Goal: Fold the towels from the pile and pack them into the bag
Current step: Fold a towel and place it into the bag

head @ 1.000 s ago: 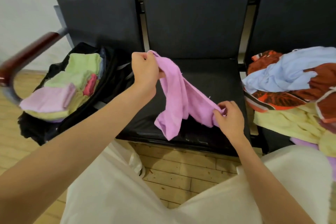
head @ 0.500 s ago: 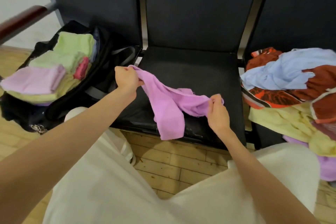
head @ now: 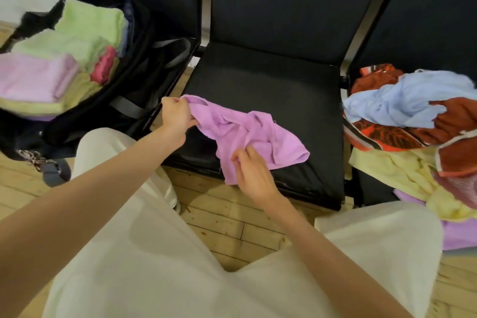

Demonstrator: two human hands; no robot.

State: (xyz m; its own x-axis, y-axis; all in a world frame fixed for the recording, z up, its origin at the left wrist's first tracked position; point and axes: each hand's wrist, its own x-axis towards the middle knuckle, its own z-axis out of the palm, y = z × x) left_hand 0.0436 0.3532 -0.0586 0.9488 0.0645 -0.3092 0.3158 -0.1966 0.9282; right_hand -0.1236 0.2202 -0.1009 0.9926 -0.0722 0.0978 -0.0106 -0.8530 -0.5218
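Note:
A crumpled purple towel [head: 258, 137] lies on the front of the middle black seat [head: 271, 90]. My left hand [head: 178, 116] pinches its far left corner, lifted a little off the seat. My right hand [head: 251, 173] pinches the towel's near edge, which hangs over the seat front. An open black bag [head: 134, 90] rests on the left seat with folded green, pink and yellow towels [head: 64, 59] stacked inside. The pile of loose towels [head: 418, 124], blue, rust-orange, yellow and purple, lies on the right seat.
Black chair backs [head: 284, 2] stand behind the seats. A grey bag strap with metal clips [head: 44, 165] hangs toward the wooden floor [head: 227, 217]. My legs in white trousers [head: 154, 266] fill the foreground.
The purple towel has come down from the air onto the middle seat. My left hand lowered with its corner. My right hand let go of the right corner and now holds the near edge.

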